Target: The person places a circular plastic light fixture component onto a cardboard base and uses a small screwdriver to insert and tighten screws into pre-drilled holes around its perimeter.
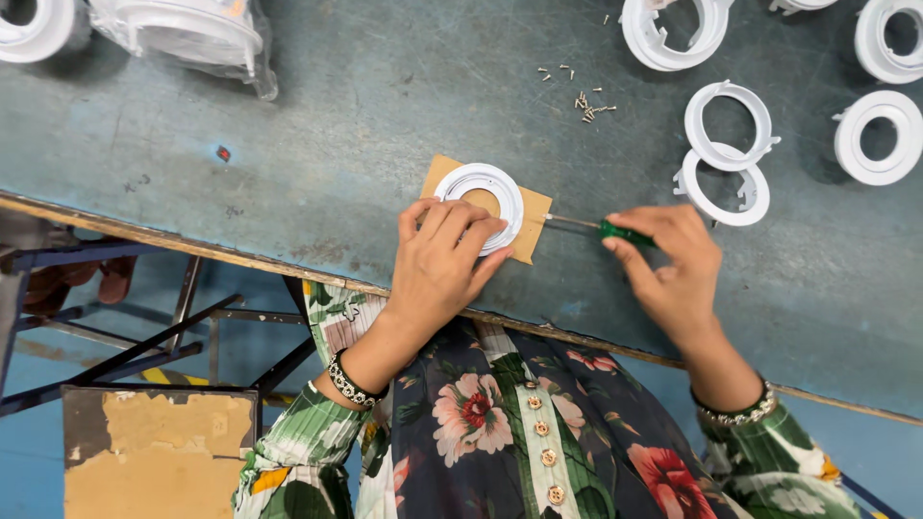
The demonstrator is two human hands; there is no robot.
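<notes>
Fingers of left hand (pixel 444 252) press flat on white plastic ring (pixel 484 199); right hand (pixel 673 264) pinches green-handled screwdriver (pixel 615 231).

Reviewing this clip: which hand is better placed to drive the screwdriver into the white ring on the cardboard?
The right hand, most likely: it already grips the green-handled screwdriver, whose shaft points at the white ring. The left hand lies on the ring, pressing it onto the cardboard pad.
</notes>
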